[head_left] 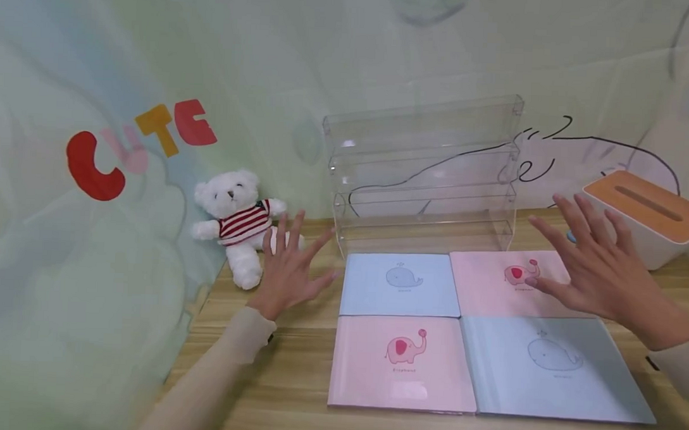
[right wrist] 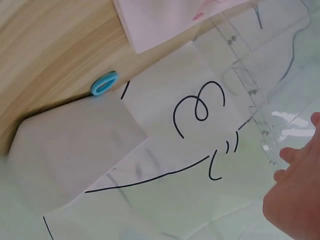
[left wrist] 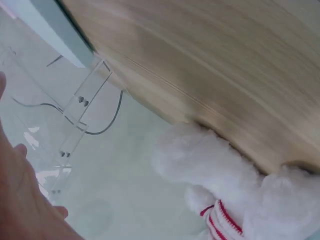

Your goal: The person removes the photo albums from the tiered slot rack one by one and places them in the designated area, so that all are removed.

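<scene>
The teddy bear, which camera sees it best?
The head view: the whole teddy bear sits there by the left hand. The left wrist view catches only part of its fur and striped shirt. The right wrist view misses it.

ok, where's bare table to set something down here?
Free: the wood strip left of the pink elephant book, below the left hand and teddy bear. Narrow strip along the near edge. Crowded: four books fill the centre up to the acrylic rack; tissue box takes the far right.
</scene>
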Tool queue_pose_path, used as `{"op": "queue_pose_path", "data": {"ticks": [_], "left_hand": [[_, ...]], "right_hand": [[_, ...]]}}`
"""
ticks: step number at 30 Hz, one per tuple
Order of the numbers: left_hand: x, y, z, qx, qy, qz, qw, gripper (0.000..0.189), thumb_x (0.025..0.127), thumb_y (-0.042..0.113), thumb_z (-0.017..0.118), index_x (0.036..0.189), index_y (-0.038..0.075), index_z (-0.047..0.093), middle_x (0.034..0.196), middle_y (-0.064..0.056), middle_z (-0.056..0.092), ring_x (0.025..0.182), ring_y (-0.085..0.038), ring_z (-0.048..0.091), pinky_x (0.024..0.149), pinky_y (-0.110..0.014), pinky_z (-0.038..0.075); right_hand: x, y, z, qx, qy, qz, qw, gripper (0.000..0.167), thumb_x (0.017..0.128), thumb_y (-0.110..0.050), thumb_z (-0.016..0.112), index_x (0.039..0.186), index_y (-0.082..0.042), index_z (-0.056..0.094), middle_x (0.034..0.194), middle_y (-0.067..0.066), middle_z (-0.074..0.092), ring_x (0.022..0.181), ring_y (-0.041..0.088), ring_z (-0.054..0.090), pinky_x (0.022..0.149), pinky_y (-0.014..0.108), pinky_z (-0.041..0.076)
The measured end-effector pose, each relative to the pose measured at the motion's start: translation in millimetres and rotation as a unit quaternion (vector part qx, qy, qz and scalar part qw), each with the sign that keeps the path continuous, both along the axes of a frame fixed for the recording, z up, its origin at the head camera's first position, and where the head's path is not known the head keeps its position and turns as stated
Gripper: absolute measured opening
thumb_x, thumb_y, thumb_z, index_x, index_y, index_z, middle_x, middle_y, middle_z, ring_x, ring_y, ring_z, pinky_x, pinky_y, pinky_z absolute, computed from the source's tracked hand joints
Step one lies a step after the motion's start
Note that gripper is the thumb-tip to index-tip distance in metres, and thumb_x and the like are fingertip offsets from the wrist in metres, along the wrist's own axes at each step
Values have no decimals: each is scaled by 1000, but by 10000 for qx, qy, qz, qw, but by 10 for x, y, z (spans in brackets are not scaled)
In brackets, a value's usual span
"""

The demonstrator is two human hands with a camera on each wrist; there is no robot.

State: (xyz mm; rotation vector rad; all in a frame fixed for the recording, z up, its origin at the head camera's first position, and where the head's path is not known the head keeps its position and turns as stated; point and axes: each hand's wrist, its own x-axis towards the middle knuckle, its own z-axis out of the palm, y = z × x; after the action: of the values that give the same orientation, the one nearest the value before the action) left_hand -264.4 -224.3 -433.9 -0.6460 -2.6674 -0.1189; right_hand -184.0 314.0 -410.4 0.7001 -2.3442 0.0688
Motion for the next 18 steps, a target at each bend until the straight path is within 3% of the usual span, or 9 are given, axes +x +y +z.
{"op": "queue_pose_path", "data": {"ticks": [4, 9, 12, 15, 18], "left_hand": [[94, -18, -18, -201, 611, -17, 9979, 85, 90, 81, 56, 164, 42, 43, 182, -18, 6, 167, -46, -11, 121, -80, -4], [165, -11, -66, -423, 1396, 139, 9892, 92, 93, 94, 14, 164, 43, 43, 181, -16, 13, 169, -42, -10, 126, -65, -24], [180, -5, -88, -507, 1663, 261, 9844, 94, 92, 95, 6, 164, 45, 41, 180, -15, 18, 169, -41, -4, 128, -63, -20], [173, -3, -104, -557, 1863, 302, 9805, 93, 92, 95, 6, 164, 47, 41, 179, -14, 22, 167, -43, 7, 128, -67, -12], [161, -2, -103, -556, 1961, 294, 9786, 93, 92, 95, 6, 163, 47, 43, 178, -14, 25, 166, -43, 12, 129, -65, -14]], "right_hand": [[-106, 9, 2, 101, 628, 300, 9975, 97, 97, -83, 27, 167, -17, 36, 180, 19, 11, 169, 37, 1, 133, 54, -11], [-175, 11, -3, 118, 1065, 354, 9936, 92, 98, -81, 25, 168, -22, 35, 181, 14, 12, 170, 32, 2, 134, 51, -10], [-191, 14, -5, 104, 1190, 321, 9923, 92, 98, -81, 25, 168, -22, 36, 181, 12, 12, 170, 31, 3, 133, 51, -9], [-193, 25, -1, 112, 1173, 259, 9927, 93, 97, -82, 24, 168, -23, 35, 181, 10, 10, 170, 30, 1, 133, 51, -11], [-191, 32, 7, 117, 1157, 225, 9930, 95, 96, -84, 24, 169, -24, 34, 182, 9, 9, 171, 29, 0, 132, 51, -12]]}}
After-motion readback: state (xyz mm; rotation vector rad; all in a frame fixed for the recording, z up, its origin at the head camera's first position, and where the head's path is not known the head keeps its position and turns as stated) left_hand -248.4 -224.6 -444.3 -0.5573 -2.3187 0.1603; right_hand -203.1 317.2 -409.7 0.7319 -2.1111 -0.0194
